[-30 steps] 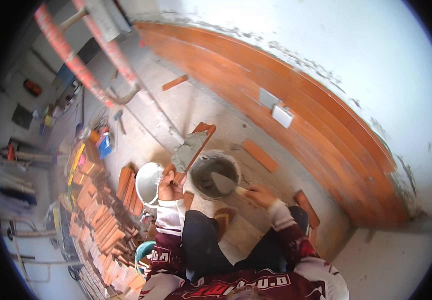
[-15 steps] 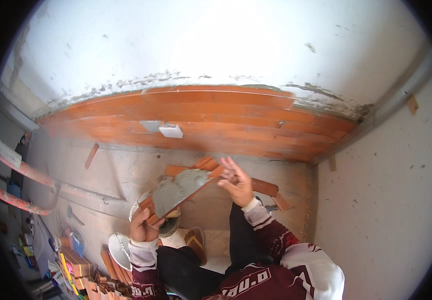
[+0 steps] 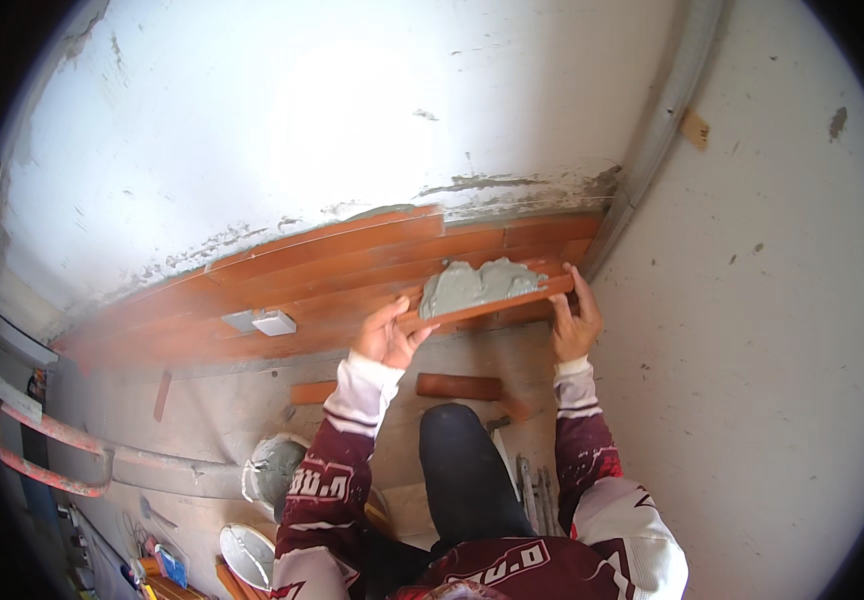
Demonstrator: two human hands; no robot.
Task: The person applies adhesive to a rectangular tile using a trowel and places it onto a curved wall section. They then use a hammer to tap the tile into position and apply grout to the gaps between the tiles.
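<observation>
An orange clay tile (image 3: 497, 306) is held up between both hands, its upper face heaped with wet grey mortar (image 3: 477, 285). My left hand (image 3: 388, 334) closes on the tile's left end, thumb above and fingers beneath. At the opposite end, my right hand (image 3: 575, 318) pinches the edge between thumb and fingers. Beyond it runs the orange tile facing on the wall (image 3: 352, 250), with a thin string (image 3: 317, 228) stretched along its upper part. The top row of facing stops partway, left of the corner.
Loose tiles (image 3: 459, 386) lie on the floor by my knee. A bucket of mortar (image 3: 277, 468) and a white bucket (image 3: 248, 556) stand at lower left, near red-and-white metal tubing (image 3: 52, 440). A metal pipe (image 3: 652, 150) runs up the right corner. A white box (image 3: 274, 322) sits on the facing.
My hands have lifted the mortar-covered tile up and to the right, toward the wall. My right hand, spread at its edge before, now grips its right end. The view has turned rightward.
</observation>
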